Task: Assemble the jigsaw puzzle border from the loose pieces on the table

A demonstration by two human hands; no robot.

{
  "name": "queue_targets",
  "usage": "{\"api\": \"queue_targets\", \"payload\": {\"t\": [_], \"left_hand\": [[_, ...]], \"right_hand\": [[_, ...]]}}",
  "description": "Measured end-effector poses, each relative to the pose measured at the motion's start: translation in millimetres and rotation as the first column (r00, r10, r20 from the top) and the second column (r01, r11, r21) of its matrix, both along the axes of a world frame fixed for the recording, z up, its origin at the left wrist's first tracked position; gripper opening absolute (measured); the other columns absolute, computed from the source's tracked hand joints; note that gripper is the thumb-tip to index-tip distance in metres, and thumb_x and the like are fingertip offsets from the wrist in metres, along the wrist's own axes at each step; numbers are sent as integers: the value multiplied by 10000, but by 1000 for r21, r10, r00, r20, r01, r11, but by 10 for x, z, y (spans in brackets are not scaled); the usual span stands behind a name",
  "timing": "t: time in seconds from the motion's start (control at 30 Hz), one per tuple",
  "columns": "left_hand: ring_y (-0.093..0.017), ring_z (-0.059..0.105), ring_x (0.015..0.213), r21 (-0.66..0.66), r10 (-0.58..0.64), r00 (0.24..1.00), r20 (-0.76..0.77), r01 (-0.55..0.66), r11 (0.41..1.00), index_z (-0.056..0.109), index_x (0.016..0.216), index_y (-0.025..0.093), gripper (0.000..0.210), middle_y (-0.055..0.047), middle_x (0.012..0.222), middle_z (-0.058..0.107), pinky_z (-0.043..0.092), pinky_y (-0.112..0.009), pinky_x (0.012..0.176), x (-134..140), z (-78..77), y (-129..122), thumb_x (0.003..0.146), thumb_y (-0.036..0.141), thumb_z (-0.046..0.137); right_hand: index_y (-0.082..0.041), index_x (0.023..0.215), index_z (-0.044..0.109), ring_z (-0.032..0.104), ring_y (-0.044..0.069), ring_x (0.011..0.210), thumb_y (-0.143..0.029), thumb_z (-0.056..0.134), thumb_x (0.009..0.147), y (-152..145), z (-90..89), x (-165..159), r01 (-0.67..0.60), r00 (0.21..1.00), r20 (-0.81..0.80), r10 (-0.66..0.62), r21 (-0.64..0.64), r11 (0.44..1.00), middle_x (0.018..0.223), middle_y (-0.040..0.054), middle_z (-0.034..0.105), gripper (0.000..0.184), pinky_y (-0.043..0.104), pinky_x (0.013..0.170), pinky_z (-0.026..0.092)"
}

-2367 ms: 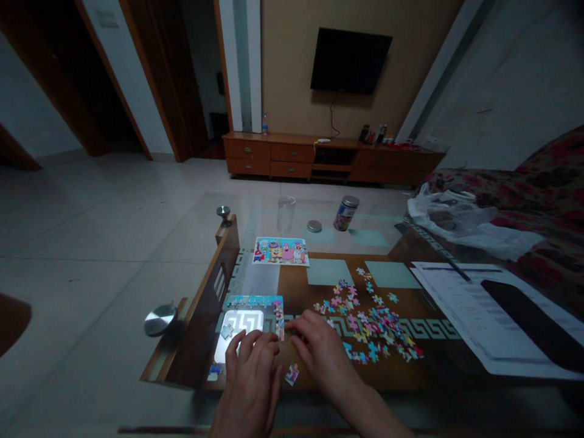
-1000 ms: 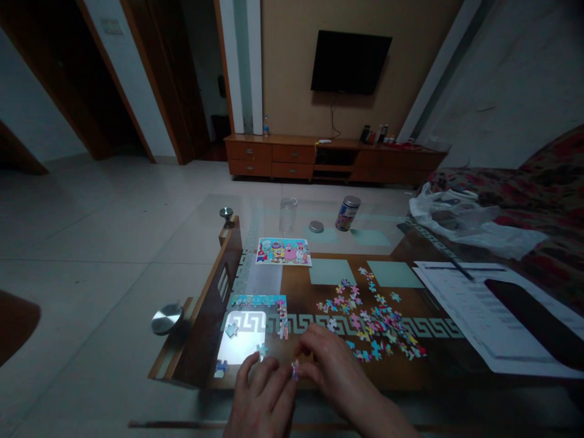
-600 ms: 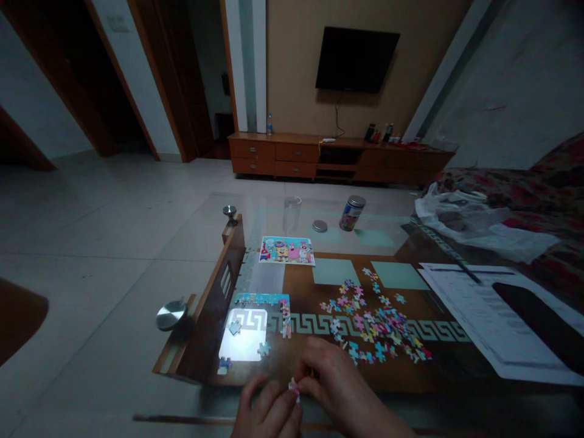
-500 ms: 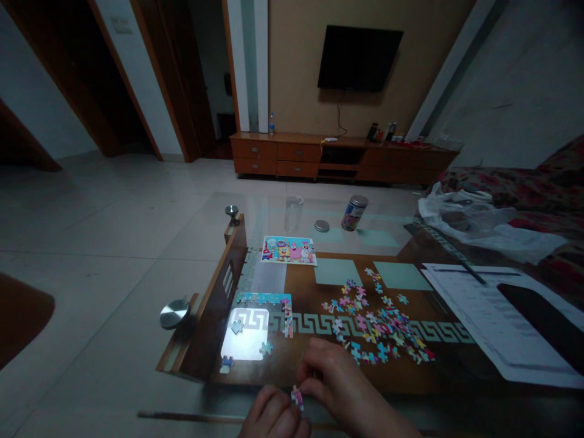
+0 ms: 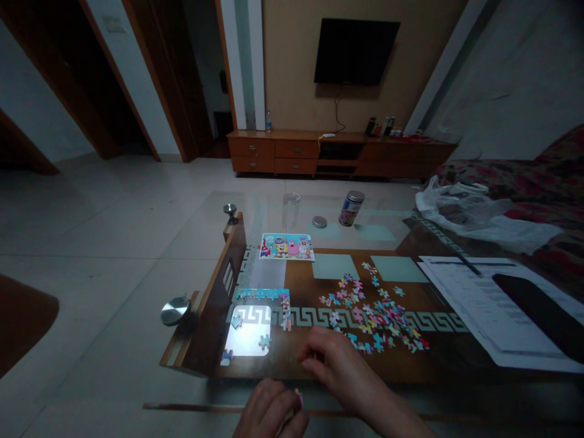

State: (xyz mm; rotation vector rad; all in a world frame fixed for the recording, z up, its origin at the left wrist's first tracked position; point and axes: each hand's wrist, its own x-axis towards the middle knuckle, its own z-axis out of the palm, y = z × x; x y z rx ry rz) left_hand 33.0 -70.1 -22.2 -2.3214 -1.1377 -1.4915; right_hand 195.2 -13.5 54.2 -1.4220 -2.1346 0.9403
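Observation:
My left hand is at the bottom edge, its fingers closed on a small pink puzzle piece that shows only in part. To its upper right, my right hand hovers with thumb and fingers curled together; whatever they may hold is hidden. Ahead on the glass table lies a joined strip of puzzle pieces, forming a corner with a strip running toward me. Loose pieces, one a pale blue puzzle piece, lie left of my hands. A scattered pile of puzzle pieces spreads to the right.
A cartoon picture card lies beyond the strips. Farther back stand a clear container, a round lid and a printed can. Papers, a black phone-like slab and a plastic bag are at right.
My right hand has moved away from the puzzle piece, up and slightly right. The piece stays in my left hand, now more covered by its fingers. The view has shifted slightly.

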Motion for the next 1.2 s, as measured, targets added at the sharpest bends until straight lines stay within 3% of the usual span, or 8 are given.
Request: {"api": "queue_targets", "payload": {"t": [0.1, 0.2, 0.33, 0.43, 0.53, 0.63, 0.8, 1.2], "left_hand": [[-125, 615, 726, 81, -57, 993, -100, 65, 995, 640, 883, 204, 324, 8, 730, 685, 492, -268, 781, -83, 127, 45, 983, 162, 335], [-110, 635, 687, 95, -151, 951, -270, 183, 979, 641, 903, 193, 264, 20, 731, 700, 510, -240, 739, -126, 235, 78, 968, 136, 391], [-89, 558, 483, 84, -111, 988, -108, 120, 989, 617, 846, 202, 263, 36, 596, 651, 467, -184, 491, -148, 270, 131, 971, 150, 392], [-131, 658, 697, 76, -196, 973, -124, 207, 975, 631, 964, 163, 255, -40, 773, 713, 530, -210, 618, -244, 332, 240, 981, 185, 377], [-139, 665, 835, -81, -206, 976, -68, 200, 976, 632, 1042, 171, 248, -61, 901, 709, 542, -207, 731, -346, 459, 358, 971, 168, 395], [-139, 663, 842, -221, -208, 978, 6, 204, 954, 643, 1046, 206, 257, -52, 916, 698, 541, -201, 742, -356, 548, 415, 972, 197, 397], [-135, 662, 839, -340, -198, 978, 70, 210, 917, 645, 1056, 229, 266, -34, 922, 698, 534, -187, 742, -272, 514, 413, 977, 237, 391], [-178, 590, 856, -379, -111, 994, -20, 95, 921, 567, 980, 191, 215, -63, 923, 631, 494, -286, 730, -368, 489, 551, 910, 77, 399]], "right_hand": [[-188, 720, 662, 576, 134, 768, 27, 592, 712, 7, -6, -1, 1, 1000, -15, -1, -12, 1000, 773, -2, 628, 227, 251, 683, 402], [-183, 722, 668, 577, 140, 775, 17, 608, 711, 16, -3, -6, 3, 1000, -1, -3, -31, 1000, 778, 7, 633, 209, 255, 685, 400], [-175, 711, 668, 580, 149, 769, 6, 602, 718, 26, 13, -19, 13, 1000, 8, -12, -37, 999, 771, 17, 640, 193, 263, 685, 398], [-172, 726, 670, 590, 160, 774, -21, 588, 739, 52, 36, -53, 60, 998, -34, -61, -55, 997, 782, 27, 660, 173, 272, 697, 404], [-169, 739, 669, 587, 156, 738, -65, 561, 776, 101, 74, -122, 126, 980, -136, -146, -148, 981, 746, 26, 663, 155, 270, 686, 410], [-159, 689, 639, 540, 129, 609, -123, 530, 809, 147, 130, -201, 130, 942, -252, -224, -342, 931, 633, 2, 602, 167, 244, 588, 394], [-165, 688, 617, 464, 98, 514, -163, 564, 776, 185, 209, -261, 118, 883, -327, -336, -539, 834, 549, -45, 507, 102, 213, 509, 350], [-158, 621, 575, 493, 116, 588, -52, 515, 716, 283, 43, -183, 205, 952, -157, -263, -308, 929, 590, -26, 539, 155, 229, 566, 343]]}}
